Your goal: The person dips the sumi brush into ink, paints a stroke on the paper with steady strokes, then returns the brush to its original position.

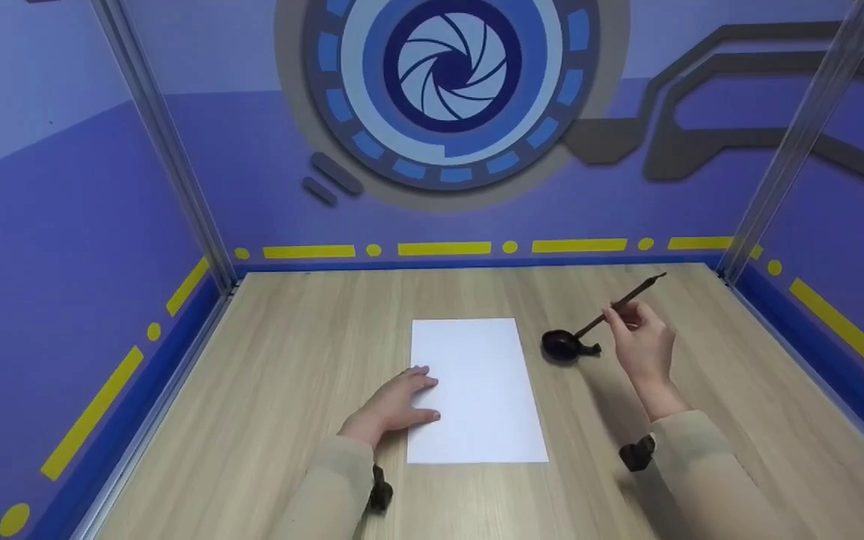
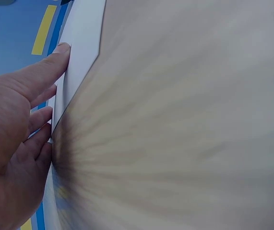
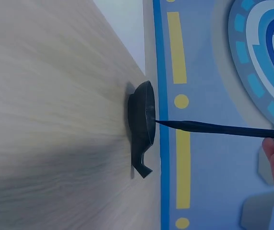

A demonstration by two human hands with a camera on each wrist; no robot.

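In the head view a blank white sheet of paper (image 1: pixel 477 390) lies on the wooden table. My left hand (image 1: pixel 393 401) rests along its left edge, fingertips and thumb spread onto the sheet. In the left wrist view the thumb (image 2: pixel 55 64) lies out straight over the paper (image 2: pixel 85 33). To the right of the sheet stands a small black ink dish (image 1: pixel 561 346) with a short curved handle. My right hand (image 1: pixel 646 346) pinches a dark writing brush (image 1: pixel 591 325) by its shaft, slanted down toward the dish. The pointed bristles (image 3: pixel 164 122) are right at the dish's rim in the right wrist view.
The wooden table top (image 1: pixel 289 330) is enclosed by blue-purple printed panels (image 1: pixel 237 165) at the back and both sides. Metal posts (image 1: pixel 169 135) stand at the back corners. A small black device (image 1: pixel 636 453) sits at each wrist, by the beige sleeves.
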